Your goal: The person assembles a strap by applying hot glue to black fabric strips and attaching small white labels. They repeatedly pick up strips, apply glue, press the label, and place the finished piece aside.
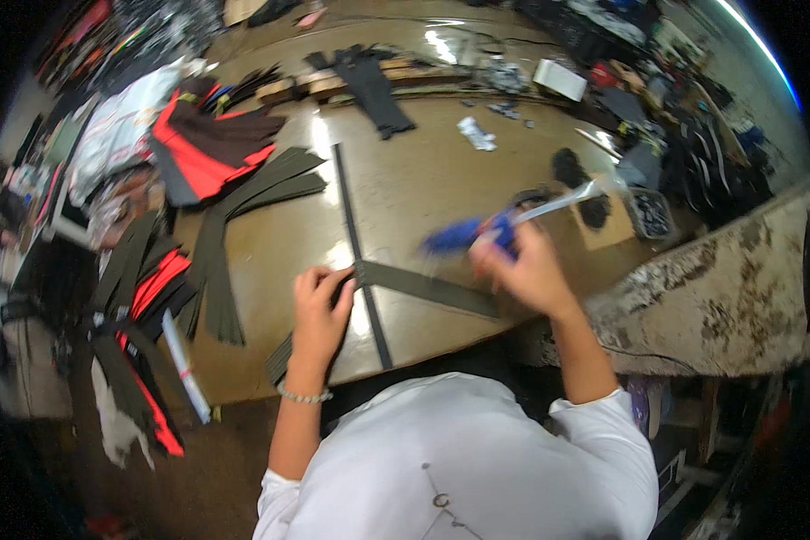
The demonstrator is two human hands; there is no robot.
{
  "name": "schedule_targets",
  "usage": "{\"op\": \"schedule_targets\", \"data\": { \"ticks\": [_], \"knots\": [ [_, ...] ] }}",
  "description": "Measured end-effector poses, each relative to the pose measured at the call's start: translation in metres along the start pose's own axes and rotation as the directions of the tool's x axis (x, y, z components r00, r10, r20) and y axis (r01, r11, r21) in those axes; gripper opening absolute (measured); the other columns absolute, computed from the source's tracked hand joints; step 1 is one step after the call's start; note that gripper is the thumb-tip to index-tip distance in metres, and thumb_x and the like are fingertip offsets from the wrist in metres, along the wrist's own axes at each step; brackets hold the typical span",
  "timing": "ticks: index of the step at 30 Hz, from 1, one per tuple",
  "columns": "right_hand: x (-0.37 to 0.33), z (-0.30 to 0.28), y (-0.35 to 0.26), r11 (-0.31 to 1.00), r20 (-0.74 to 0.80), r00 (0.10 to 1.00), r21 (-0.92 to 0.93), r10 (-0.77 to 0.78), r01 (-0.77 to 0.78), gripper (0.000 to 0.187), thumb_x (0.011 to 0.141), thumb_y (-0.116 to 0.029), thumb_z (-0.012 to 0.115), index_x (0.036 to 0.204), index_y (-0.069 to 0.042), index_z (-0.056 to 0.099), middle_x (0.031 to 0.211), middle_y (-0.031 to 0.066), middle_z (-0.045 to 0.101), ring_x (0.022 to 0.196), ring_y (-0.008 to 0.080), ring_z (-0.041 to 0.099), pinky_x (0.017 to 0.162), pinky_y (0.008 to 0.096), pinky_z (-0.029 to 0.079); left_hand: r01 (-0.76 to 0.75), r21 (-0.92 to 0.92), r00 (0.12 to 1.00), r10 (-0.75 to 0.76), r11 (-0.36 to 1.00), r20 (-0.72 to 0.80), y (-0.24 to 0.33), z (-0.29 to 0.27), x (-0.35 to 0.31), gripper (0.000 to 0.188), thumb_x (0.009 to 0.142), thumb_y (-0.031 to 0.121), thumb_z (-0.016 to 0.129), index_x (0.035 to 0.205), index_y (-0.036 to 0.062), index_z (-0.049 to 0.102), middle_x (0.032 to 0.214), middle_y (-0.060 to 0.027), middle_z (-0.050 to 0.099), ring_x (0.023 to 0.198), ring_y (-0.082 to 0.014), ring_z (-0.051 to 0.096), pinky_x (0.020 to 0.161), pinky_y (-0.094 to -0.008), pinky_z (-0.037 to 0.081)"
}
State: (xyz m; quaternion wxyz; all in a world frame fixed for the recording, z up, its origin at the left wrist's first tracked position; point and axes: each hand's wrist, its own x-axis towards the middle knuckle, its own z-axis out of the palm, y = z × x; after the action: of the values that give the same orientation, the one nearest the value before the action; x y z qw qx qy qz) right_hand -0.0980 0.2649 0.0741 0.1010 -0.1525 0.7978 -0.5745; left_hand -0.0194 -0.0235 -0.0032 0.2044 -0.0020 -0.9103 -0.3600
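A dark olive fabric strip (432,290) lies slantwise on the table, crossing a long narrow black strip (347,207). My left hand (319,306) pinches and presses the olive strip's left end beside the crossing; the fingertips partly hide it. More olive fabric (280,362) shows at the table edge by my left wrist. Held above the olive strip, my right hand (526,265) grips a blue glue gun (463,236), blurred by motion, its front end toward the left. A long translucent glue stick (567,200) extends from its back.
Olive strips (220,261) and red-and-dark pieces (202,148) lie left. Dark fabric (369,90) rests at the far side. A white crumpled scrap (476,134), a cardboard piece (607,225) and a small container (651,214) are right. A stained ledge (711,297) adjoins the table.
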Motion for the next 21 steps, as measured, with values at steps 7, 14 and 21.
{"op": "schedule_targets", "data": {
  "ticks": [7,14,21],
  "knots": [
    [0.0,-0.185,0.119,0.788,-0.914,0.294,-0.394,-0.281,-0.473,0.048,0.098,-0.042,0.054,0.12,0.001,0.054,0.099,0.0242,0.068,0.091,0.0454,0.064,0.079,0.0506,0.049,0.025,0.038,0.999,-0.027,0.999,0.031,0.004,-0.001,0.001,0.016,0.087,0.009,0.068,0.102,0.0036,0.07,0.097,-0.0117,0.057,0.096,-0.0289,0.054,0.087,-0.0382,0.045],
    [-0.04,-0.15,0.079,0.411,-0.866,0.459,-0.352,0.199,-0.841,0.047,0.097,-0.041,0.055,0.108,0.004,0.062,0.105,0.0271,0.066,0.096,0.0457,0.063,0.083,0.0504,0.049,0.085,0.034,0.995,-0.087,0.996,0.051,0.004,-0.001,0.002,0.016,0.087,0.007,0.067,0.102,0.0037,0.07,0.096,-0.0113,0.056,0.095,-0.0279,0.052,0.086,-0.037,0.044],
    [0.057,-0.15,0.11,0.435,-0.487,0.774,-0.847,-0.406,-0.305,0.045,0.088,-0.03,0.068,0.126,-0.006,0.06,0.128,0.0248,0.054,0.114,0.0391,0.055,0.098,0.0431,0.045,0.066,0.0,0.996,-0.065,0.998,0.059,0.005,-0.004,0.003,0.016,0.087,0.007,0.067,0.102,0.0042,0.07,0.096,-0.0108,0.056,0.095,-0.0274,0.052,0.087,-0.0366,0.044]
  ]
}}
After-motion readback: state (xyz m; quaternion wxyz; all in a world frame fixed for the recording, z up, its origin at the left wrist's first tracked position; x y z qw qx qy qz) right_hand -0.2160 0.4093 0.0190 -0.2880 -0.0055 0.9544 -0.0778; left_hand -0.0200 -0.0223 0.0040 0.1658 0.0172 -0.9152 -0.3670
